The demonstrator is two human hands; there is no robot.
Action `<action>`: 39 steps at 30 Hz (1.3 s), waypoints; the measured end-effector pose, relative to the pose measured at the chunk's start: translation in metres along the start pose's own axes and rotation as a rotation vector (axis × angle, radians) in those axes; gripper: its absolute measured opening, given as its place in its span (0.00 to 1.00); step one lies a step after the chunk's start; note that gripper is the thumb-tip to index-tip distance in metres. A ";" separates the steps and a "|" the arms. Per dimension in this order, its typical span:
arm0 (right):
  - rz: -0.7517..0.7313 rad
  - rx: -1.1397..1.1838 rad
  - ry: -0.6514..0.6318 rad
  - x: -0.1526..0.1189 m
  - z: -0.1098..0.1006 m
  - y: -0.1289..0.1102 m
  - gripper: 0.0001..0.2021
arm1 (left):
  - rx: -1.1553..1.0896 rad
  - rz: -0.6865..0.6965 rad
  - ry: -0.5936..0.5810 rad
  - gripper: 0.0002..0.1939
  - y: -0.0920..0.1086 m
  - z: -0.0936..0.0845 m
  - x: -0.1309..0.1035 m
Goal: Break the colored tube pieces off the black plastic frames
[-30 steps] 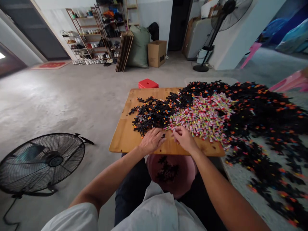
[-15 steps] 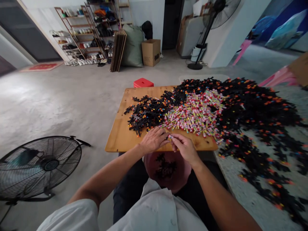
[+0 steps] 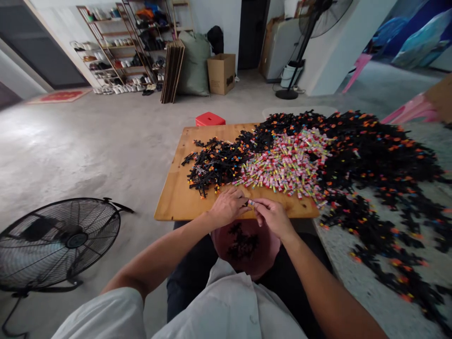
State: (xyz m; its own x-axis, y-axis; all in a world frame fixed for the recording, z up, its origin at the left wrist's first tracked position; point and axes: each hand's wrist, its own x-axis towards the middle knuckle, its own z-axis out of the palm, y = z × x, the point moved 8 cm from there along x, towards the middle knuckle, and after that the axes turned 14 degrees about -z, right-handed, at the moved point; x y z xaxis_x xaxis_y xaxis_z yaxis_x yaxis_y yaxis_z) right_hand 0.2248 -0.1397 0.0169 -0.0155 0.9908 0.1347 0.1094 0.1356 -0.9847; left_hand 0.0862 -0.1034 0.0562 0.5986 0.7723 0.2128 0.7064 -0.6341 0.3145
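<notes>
Over the near edge of the wooden table, my left hand point(image 3: 229, 205) and my right hand point(image 3: 272, 215) meet with fingertips almost touching. A small printed tube point(image 3: 251, 202) is pinched in my right thumb and fingers, its end towards my left fingers. My left fingers are closed around something dark, mostly hidden by the hand. Beyond them lies a heap of pink, white and yellow-green tubes point(image 3: 282, 165). To its left is a pile of small black toy guns point(image 3: 217, 165) with orange, yellow and blue bits. Below my hands, a pink basin point(image 3: 270, 249) holds several black pieces.
More black toy guns point(image 3: 374, 155) cover the grey surface at right. The wooden table point(image 3: 173, 197) ends just before my lap. A floor fan point(image 3: 76, 240) stands at left, a red stool point(image 3: 210, 119) behind the table. Shoe racks point(image 3: 116, 47) line the wall.
My hands stay together at the table edge, shifted very slightly right, with the small tube still between the right fingertips. The piles look the same.
</notes>
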 end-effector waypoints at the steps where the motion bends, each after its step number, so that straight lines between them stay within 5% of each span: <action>1: 0.004 -0.001 0.006 -0.001 0.000 0.000 0.24 | -0.017 -0.006 0.003 0.20 0.000 0.000 0.000; 7: 0.018 0.050 0.051 0.001 -0.002 0.002 0.21 | -0.070 0.003 -0.005 0.19 0.001 -0.004 0.007; 14: 0.204 0.118 -0.221 -0.007 0.001 0.017 0.18 | -0.196 -0.117 -0.217 0.19 0.004 0.013 -0.008; 18: 0.356 0.064 -0.475 -0.038 0.010 0.046 0.18 | -0.190 -0.186 -0.369 0.35 0.003 0.027 -0.026; 23: 0.400 -0.410 -0.630 -0.069 0.012 0.095 0.09 | -0.037 -0.324 -0.138 0.17 -0.045 0.002 0.006; 25: 0.398 -0.501 -0.729 -0.071 0.019 0.097 0.06 | 0.109 -0.303 -0.093 0.17 -0.061 -0.001 0.027; 28: 0.301 -0.465 -0.722 -0.036 0.027 0.070 0.10 | 0.273 -0.233 -0.111 0.21 -0.076 0.008 0.049; 30: 0.159 -0.508 -0.569 0.011 0.023 0.039 0.14 | 0.297 -0.206 -0.115 0.18 -0.080 0.015 0.056; 33: -0.047 -0.893 -0.260 0.083 0.009 -0.002 0.13 | 0.179 -0.193 -0.037 0.11 -0.081 0.015 0.056; 36: -0.059 -1.067 -0.191 0.125 0.018 -0.008 0.14 | -0.102 -0.276 0.188 0.07 -0.089 -0.006 0.047; 39: -0.034 -1.107 -0.213 0.140 0.031 0.001 0.15 | -0.428 -0.551 0.359 0.04 -0.114 -0.024 0.028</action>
State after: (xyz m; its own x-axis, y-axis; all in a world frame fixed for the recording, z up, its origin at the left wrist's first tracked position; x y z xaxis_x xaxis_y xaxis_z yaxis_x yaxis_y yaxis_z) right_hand 0.1922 -0.0007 0.0310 -0.1933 0.9806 0.0337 0.9252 0.1936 -0.3262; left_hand 0.0133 -0.0085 0.0487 -0.0064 0.9826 0.1854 0.6155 -0.1423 0.7752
